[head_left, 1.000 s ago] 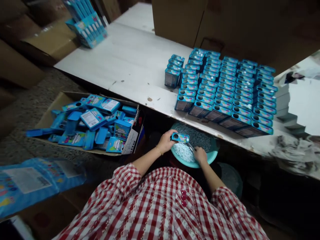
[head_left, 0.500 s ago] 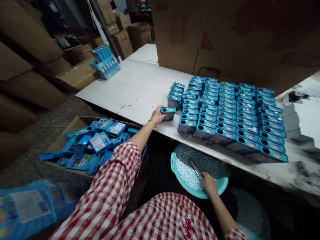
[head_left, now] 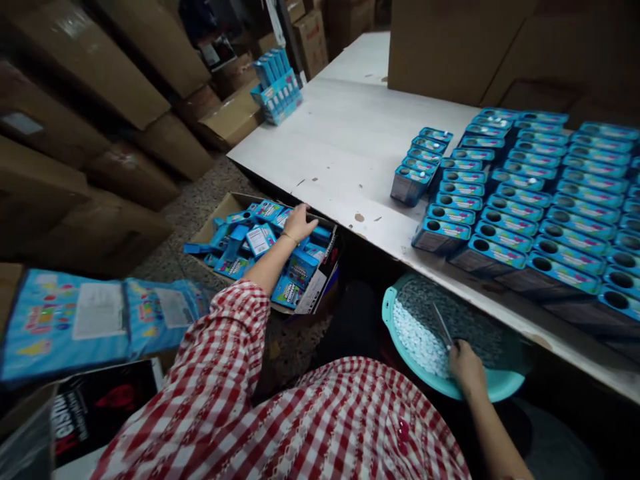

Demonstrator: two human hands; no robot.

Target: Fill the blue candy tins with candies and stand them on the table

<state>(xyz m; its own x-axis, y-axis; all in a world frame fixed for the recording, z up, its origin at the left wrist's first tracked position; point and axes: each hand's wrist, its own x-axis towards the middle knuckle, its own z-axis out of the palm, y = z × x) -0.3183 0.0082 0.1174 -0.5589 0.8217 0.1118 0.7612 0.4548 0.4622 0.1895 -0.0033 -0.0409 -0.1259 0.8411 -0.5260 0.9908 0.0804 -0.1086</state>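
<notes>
My left hand (head_left: 299, 225) reaches over a cardboard carton (head_left: 204, 231) of loose small blue boxes (head_left: 261, 240), fingers apart and thumb out, with nothing seen in its grasp. In my right hand (head_left: 467, 367) is a slim metal utensil (head_left: 441, 323), its tip over small white pellets (head_left: 417, 337) in a turquoise basin (head_left: 401, 350). Shadow falls across part of the pellets. On the white table, a short row of upright blue boxes (head_left: 414, 175) stands to the left of several longer rows (head_left: 505, 240), whose tops show dark round holes.
A blue display pack (head_left: 277, 93) stands at the white table's (head_left: 345, 153) far left corner. A large brown carton (head_left: 440, 53) blocks the back. Stacked cartons (head_left: 115, 73) line the left. Blue printed packages (head_left: 100, 320) lie at lower left.
My left hand has let go of a blue box at the near end of the short row and moved left to the carton. The view has swung left; my right hand still holds the utensil.
</notes>
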